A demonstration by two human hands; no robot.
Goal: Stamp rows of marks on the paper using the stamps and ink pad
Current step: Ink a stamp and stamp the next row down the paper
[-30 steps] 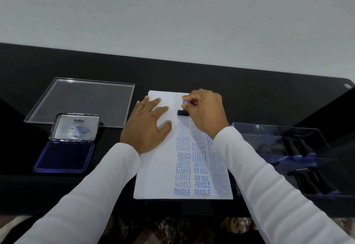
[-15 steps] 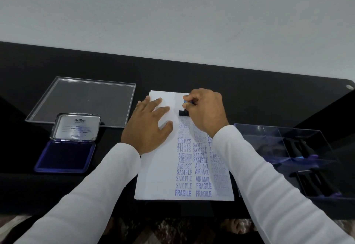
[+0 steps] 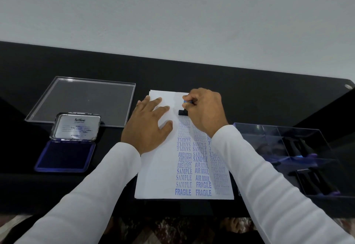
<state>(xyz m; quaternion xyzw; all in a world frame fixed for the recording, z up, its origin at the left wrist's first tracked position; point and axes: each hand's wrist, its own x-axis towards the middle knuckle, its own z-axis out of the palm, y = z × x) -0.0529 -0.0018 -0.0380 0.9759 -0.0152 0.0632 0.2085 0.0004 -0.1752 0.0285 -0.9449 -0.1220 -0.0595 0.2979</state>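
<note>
Head view, what are the hands doing?

— On the black counter (image 3: 240, 82) lies a white paper (image 3: 155, 176). The left hand (image 3: 148, 128) rests flat on its left half, fingers straight and spread, pressing the sheet down. The right hand (image 3: 204, 113) has its fingers curled round a stamp (image 3: 182, 112), pinching the blue-topped handle, with the black base set down on the paper near the far edge.

— Where is that stamp against the marks?

— At the top of the left column of blue print. Below it run rows reading SAMPLE, AMENDED, AIR MAIL and FRAGILE; the topmost marks are faint and hard to read.

— And the ink pad?

— The ink pad (image 3: 66, 155) sits well to the left of the paper, apart from both hands, its dark blue pad exposed and its metal lid (image 3: 76, 126) standing open behind it. Beyond it a clear flat cover (image 3: 86, 99) lies on the counter.

— Anything on the right?

— A clear divided box (image 3: 269, 138) just beside the paper, with more dark-handled stamps (image 3: 311, 182) in its compartments. I cannot tell how many.

— Sleeves?

— Both white, long.
</note>
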